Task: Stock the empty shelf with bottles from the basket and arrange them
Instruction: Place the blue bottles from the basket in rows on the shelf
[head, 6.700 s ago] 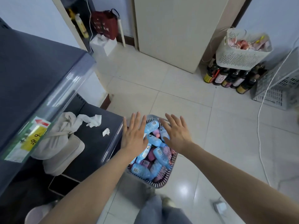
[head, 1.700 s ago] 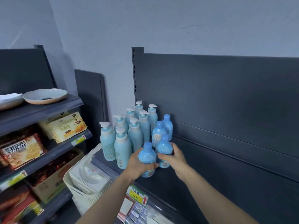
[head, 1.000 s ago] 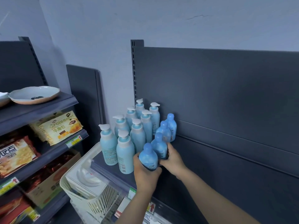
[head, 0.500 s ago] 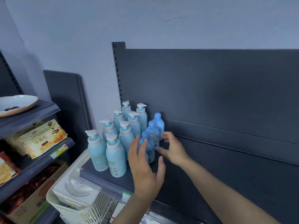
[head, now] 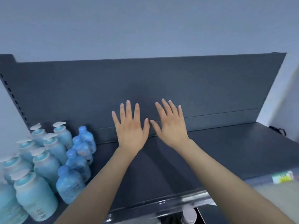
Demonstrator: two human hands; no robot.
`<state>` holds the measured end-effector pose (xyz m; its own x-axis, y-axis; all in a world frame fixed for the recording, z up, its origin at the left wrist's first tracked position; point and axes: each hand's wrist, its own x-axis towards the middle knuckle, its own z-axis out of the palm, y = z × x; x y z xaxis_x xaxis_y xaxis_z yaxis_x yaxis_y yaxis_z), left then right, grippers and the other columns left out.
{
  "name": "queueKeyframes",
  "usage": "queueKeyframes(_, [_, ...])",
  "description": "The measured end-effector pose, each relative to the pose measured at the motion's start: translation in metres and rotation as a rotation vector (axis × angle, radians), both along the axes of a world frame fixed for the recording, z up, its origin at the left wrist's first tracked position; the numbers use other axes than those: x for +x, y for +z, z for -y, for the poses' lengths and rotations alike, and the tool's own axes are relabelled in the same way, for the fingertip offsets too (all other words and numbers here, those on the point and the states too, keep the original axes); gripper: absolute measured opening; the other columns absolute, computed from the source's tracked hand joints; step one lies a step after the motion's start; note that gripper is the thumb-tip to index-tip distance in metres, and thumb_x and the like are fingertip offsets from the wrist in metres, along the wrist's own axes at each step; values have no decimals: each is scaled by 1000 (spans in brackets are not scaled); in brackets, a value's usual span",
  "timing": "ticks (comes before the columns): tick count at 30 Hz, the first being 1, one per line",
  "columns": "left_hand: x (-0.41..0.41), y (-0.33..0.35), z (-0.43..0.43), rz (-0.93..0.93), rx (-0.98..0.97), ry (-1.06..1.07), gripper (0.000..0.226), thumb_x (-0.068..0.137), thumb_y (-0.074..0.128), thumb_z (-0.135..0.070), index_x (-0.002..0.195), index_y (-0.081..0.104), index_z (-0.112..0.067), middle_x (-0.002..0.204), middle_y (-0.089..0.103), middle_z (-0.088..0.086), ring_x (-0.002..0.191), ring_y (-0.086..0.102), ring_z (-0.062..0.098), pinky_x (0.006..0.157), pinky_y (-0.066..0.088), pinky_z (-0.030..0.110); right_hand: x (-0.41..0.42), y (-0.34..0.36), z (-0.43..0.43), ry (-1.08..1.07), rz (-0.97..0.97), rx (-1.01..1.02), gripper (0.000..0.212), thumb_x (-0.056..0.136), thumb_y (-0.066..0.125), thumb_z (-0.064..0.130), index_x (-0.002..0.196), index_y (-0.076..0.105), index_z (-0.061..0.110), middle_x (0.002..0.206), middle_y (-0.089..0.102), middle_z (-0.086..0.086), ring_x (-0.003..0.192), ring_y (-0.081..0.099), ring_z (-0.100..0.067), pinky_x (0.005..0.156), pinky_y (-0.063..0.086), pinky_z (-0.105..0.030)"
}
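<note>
- The fingers (head: 128,110) of your left hand (head: 131,131) were straight and spread wide, back of the hand towards you, and they held nothing.
- The fingers (head: 166,109) of your right hand (head: 171,128) were fanned out the same way, tilted a little to the left, and were empty too.
- Your two thumbs pointed at each other with their tips close together; I cannot tell whether they touched.
- Both hands were raised over the middle of the dark grey metal shelf (head: 218,156), with the fingertips in front of the dark grey back panel (head: 145,83). Whether they touched that panel cannot be told.
- Your bare forearms reached in from the lower edge, over the clear plastic rail (head: 161,206) along the shelf's front.
- The task's bottles stood upright at the left end of the shelf, well apart from your hands.
- The pale blue plastic pump bottles (head: 47,164) with white pump heads were bunched furthest left, in rows running front to back.
- The smaller brighter blue plastic bottles (head: 76,165) with round caps stood in a single line just to the right of them, four in all, the rearmost close to the back panel.
- A slotted upright (head: 11,94) rose at the back panel's left edge.
- A blurred yellow and green label (head: 282,177) sat on the front rail at the right.
- A pale wall (head: 145,26) filled the view above the panel.
</note>
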<state>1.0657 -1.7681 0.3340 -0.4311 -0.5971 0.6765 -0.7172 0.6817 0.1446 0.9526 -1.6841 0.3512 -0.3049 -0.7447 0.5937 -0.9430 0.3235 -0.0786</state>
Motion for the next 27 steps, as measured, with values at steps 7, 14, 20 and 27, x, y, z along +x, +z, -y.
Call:
queueKeyframes(7, [-93, -2, -77, 4, -26, -254, 63, 89, 28, -45, 141, 39, -11, 150, 30, 19, 139, 27, 36, 110, 14, 60, -68, -1, -100, -264, 22, 32, 68, 91, 21, 54, 145, 33, 14, 152, 31, -12, 142, 24, -31, 114, 12, -51])
queueKeyframes(14, [-181, -11, -190, 26, -23, -506, 64, 90, 26, -44, 144, 33, -13, 152, 25, 19, 141, 22, 36, 111, 9, 60, -134, -17, -228, -529, 38, 23, 65, 91, 27, 53, 141, 40, 13, 147, 40, -14, 137, 34, -34, 111, 21, -54])
queueKeyframes(20, [-248, -33, -303, 92, -34, -645, 62, 88, 28, -42, 143, 37, -14, 151, 29, 19, 139, 27, 37, 111, 6, 57, -185, -50, -351, -664, 93, 10, 63, 94, 35, 51, 145, 31, 15, 152, 29, -12, 142, 24, -32, 115, 10, -51])
queueKeyframes(27, [-308, -92, -426, 250, -11, -801, 64, 89, 26, -41, 147, 28, -13, 153, 22, 20, 143, 17, 36, 111, 2, 59, -224, -112, -486, -811, 241, 73, 70, 89, 19, 54, 145, 30, 15, 152, 29, -12, 141, 23, -32, 114, 10, -52])
